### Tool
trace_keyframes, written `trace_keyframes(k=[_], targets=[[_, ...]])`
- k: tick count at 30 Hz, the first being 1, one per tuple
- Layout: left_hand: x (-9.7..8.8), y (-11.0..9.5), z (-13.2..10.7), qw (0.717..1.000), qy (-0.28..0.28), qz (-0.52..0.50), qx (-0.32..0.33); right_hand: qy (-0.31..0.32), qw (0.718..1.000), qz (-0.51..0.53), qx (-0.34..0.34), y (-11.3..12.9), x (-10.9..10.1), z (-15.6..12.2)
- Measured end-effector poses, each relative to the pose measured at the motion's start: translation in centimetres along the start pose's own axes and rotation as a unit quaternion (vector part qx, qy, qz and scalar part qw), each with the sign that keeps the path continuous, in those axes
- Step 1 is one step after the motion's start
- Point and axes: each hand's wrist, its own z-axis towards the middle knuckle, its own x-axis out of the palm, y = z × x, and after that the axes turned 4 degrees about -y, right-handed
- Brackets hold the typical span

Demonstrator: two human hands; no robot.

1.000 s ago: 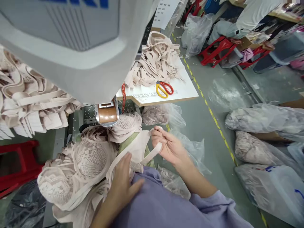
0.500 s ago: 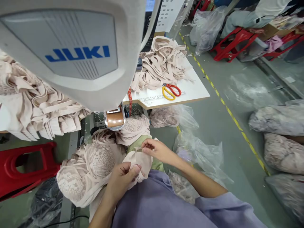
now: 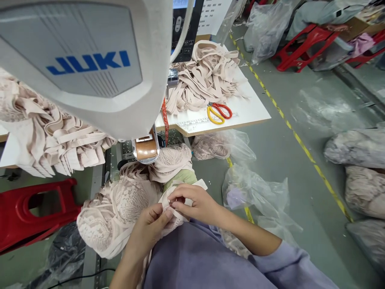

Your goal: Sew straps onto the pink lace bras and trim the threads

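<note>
In my lap, both hands hold a beige lace-trimmed bra (image 3: 175,220). My left hand (image 3: 150,224) is closed on its near edge, thumb on top. My right hand (image 3: 197,204) bends over the cup, its fingertips pinched on the fabric close to the left thumb. The fingers partly cover what they pinch. A beige strap end shows beyond the right hand. To the left, a stack of beige lace bras (image 3: 129,200) rests beside my hands, and another beige lace cup (image 3: 171,160) lies beneath the sewing machine (image 3: 144,100).
Beige straps and bra parts (image 3: 207,76) are heaped on the white table (image 3: 252,106), near red-and-yellow-handled scissors (image 3: 219,112). More beige pieces (image 3: 60,128) hang at left above a red stool (image 3: 36,212). Plastic bags (image 3: 255,192) lie on the floor at right.
My right hand has moved down and left over the cup, closer to my left hand. A strap end now shows beyond it. The view has shifted slightly.
</note>
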Motion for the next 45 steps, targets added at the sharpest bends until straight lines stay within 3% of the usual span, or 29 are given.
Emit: trace_keyframes(k=[5,13,20,22,27,31,34,37,41,45], targets=[[0.1,-0.4,-0.3,0.999,0.013,-0.044,-0.012,0.005,1.000,-0.029,0.001,0.2,0.2,-0.2],[0.0,-0.4,0.0,0.999,0.019,-0.039,-0.008,0.013,0.993,-0.102,0.061,0.8,0.3,0.1],[0.3,-0.9,0.0,0.999,0.008,-0.031,0.015,0.055,0.994,-0.076,0.063,0.3,0.1,0.5],[0.3,-1.0,0.0,0.999,-0.005,-0.045,0.004,0.031,0.992,-0.103,0.064,-0.5,-0.5,0.5],[0.0,-0.9,-0.2,0.998,-0.019,-0.064,-0.012,-0.107,0.967,-0.207,0.099,-3.2,-2.5,0.5],[-0.1,-0.7,-0.2,0.998,-0.011,-0.056,-0.011,-0.035,0.984,-0.132,0.111,-3.1,-2.6,0.5],[0.0,-0.9,0.0,0.999,-0.002,-0.047,-0.003,0.009,0.992,-0.030,0.123,-1.5,-1.4,0.5],[0.2,-1.2,0.1,0.999,0.001,-0.016,0.027,0.039,0.990,0.007,0.132,-0.1,0.1,0.7],[0.3,-1.0,0.2,0.998,-0.007,0.033,0.050,0.028,0.995,0.002,0.100,0.2,1.4,1.2],[0.1,-0.3,0.4,0.996,-0.067,0.051,0.040,0.033,0.994,0.009,0.108,-0.7,1.5,1.5]])
